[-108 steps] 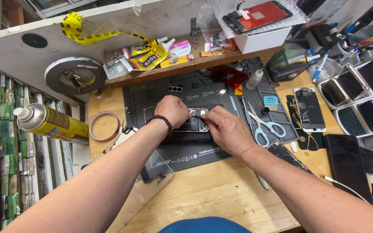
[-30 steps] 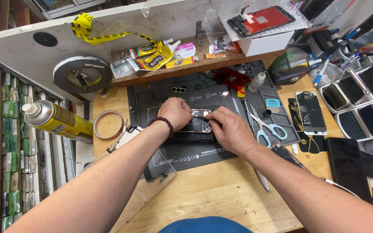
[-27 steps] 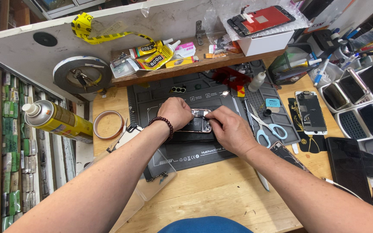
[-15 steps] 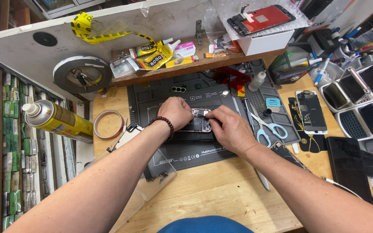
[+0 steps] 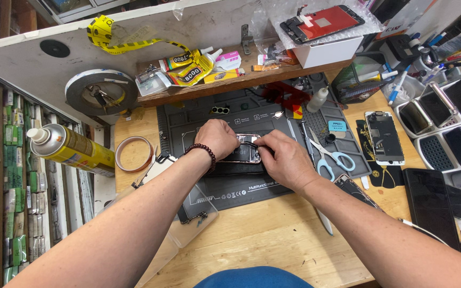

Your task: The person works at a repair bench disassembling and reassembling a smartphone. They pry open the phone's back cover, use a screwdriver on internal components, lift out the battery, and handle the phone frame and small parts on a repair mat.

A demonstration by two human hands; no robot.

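**Hands stay planted on the opened phone**

Little has shifted since the earlier frames: both hands sit on the same spot of the mat, and only the camera's framing has drifted slightly. That steadiness reads as slow, fine work on one place rather than a change of step.

Nearest, a clear plastic tray [image 5: 188,229] hangs over the wooden bench [image 5: 273,234] by the left forearm. On the dark work mat [image 5: 241,186] lies the opened phone [image 5: 244,152], its shiny frame showing between the hands. The left hand [image 5: 217,138], a bead bracelet [image 5: 203,153] on its wrist, is curled over the phone's left end and presses it down. The right hand [image 5: 281,157] has its fingertips pinched narrow at the phone's upper right edge; whether they grip a small part or tool I cannot tell.

To the right lie scissors [image 5: 332,160] and another bare phone [image 5: 384,137]. Left are a roll of tape [image 5: 134,153] and a yellow spray can [image 5: 70,149]. Farther back, glue tubes [image 5: 193,66] rest on the shelf [image 5: 252,80].
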